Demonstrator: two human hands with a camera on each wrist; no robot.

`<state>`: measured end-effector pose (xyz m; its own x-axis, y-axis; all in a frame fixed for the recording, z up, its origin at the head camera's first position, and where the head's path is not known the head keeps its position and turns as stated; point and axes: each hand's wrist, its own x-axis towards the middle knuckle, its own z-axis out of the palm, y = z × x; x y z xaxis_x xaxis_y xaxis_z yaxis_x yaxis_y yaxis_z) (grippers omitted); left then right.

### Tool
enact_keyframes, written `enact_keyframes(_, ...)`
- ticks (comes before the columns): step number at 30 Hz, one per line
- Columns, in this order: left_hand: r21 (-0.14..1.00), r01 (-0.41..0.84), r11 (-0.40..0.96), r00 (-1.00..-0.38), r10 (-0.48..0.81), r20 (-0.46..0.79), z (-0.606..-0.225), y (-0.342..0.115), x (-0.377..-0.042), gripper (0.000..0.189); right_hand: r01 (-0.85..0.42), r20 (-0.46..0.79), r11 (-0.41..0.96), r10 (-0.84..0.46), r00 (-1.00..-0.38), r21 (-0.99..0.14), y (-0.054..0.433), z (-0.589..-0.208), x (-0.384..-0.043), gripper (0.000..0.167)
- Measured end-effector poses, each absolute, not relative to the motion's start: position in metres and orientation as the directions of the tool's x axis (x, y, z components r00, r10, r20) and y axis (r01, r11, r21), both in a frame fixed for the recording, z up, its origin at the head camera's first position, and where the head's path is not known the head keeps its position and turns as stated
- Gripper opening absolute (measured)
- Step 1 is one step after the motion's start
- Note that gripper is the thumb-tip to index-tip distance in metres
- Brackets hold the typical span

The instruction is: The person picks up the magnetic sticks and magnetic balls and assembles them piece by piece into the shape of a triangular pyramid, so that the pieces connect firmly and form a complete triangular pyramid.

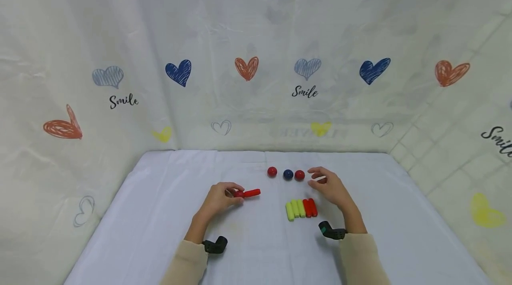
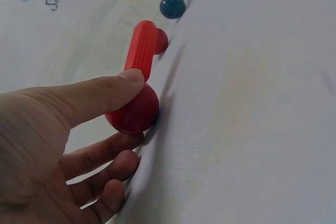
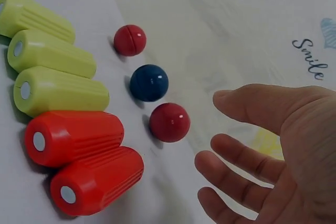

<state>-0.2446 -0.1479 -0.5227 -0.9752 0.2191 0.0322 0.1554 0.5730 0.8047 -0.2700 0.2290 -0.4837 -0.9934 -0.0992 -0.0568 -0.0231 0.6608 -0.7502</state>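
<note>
My left hand (image 1: 219,197) pinches a glossy red ball (image 2: 134,113) between thumb and fingers, low over the white cloth. From that ball a ridged red stick (image 1: 252,193) points right, its end against the ball. My right hand (image 1: 329,186) hovers with fingers loosely spread and holds nothing. Just left of its fingertips lies another red ball (image 3: 169,123). Beside that one is a dark blue ball (image 3: 149,83), and a third red ball (image 3: 130,40) with a seam sits farther left.
Nearer the person, several yellow-green sticks (image 1: 295,209) and two red sticks (image 1: 310,207) lie side by side in a row. Pale discs show on some stick ends. A white cloth (image 1: 256,249) covers the table, and a heart-printed curtain (image 1: 272,107) hangs behind it.
</note>
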Motion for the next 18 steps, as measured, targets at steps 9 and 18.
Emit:
enact_keyframes(9, 0.796, 0.138, 0.589, -0.979, 0.201, 0.021, -0.519, -0.147, -0.247, 0.026, -0.064, -0.101, 0.628, -0.224, -0.969, -0.775, 0.231, -0.487, -0.302, 0.044)
enact_keyframes(18, 0.791, 0.134, 0.597, -0.978, 0.206, 0.011, -0.520, -0.148, -0.245, 0.028, -0.095, -0.127, 0.697, -0.259, -0.957, -0.711, 0.223, -0.494, -0.321, 0.035)
